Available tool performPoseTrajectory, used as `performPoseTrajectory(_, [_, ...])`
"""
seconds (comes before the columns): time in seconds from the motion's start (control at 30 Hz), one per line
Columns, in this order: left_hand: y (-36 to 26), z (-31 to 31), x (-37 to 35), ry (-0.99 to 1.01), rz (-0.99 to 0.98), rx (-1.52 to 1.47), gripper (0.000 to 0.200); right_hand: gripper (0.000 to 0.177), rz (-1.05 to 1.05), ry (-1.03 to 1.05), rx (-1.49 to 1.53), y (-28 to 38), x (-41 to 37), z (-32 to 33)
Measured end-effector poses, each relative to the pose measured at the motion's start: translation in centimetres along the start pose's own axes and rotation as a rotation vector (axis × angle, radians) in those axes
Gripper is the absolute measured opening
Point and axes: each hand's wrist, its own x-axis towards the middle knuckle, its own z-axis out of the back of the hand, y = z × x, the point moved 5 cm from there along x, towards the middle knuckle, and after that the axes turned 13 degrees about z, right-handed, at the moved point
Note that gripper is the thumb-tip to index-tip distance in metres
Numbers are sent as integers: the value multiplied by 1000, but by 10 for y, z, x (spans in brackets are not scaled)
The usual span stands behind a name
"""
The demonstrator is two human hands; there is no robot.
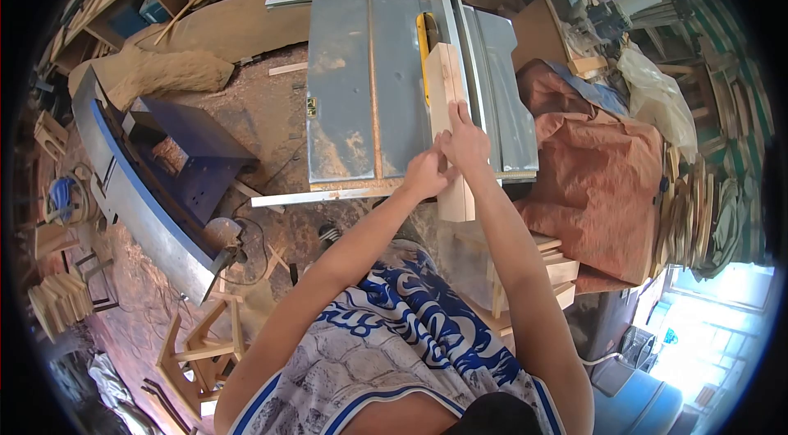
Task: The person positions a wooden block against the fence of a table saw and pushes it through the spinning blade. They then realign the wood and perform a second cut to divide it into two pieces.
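Note:
A long, pale wooden beam (444, 82) lies lengthwise on the grey table saw (341, 66), its near end jutting past the front edge. It runs alongside the metal rip fence (468, 49), and a yellow strip (425, 49) with a slot shows at its left. My left hand (428, 173) is closed against the beam's left side near the table's front edge. On top of the beam, slightly farther forward, my right hand (467, 137) grips it with the fingers pointing ahead. The two hands nearly touch. Any blade behind the beam is hidden.
A blue machine with a long metal bed (156, 217) stands at the left. Stacked wood pieces (562, 271) are close by my right arm. A reddish-brown cover (591, 197) drapes something on the right. Wooden frames (201, 349) stand on the dusty floor at lower left.

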Motion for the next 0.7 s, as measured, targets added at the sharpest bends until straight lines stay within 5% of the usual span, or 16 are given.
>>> performPoseTrajectory(0.23, [12, -10, 8, -75, -105, 33, 95, 68, 22, -240, 327, -18, -56, 12])
performPoseTrajectory(0.4, [1, -2, 4, -75, -76, 5, 87, 71, 7, -181, 91, 26, -163, -9])
performPoseTrajectory(0.5, [4, -6, 8, 31, 15, -25, 89, 73, -30, -238, -22, 35, -154, -19])
performPoseTrajectory(0.7, [3, -3, 16, -120, -136, 42, 90, 74, -59, -220, -13, 36, -141, -19])
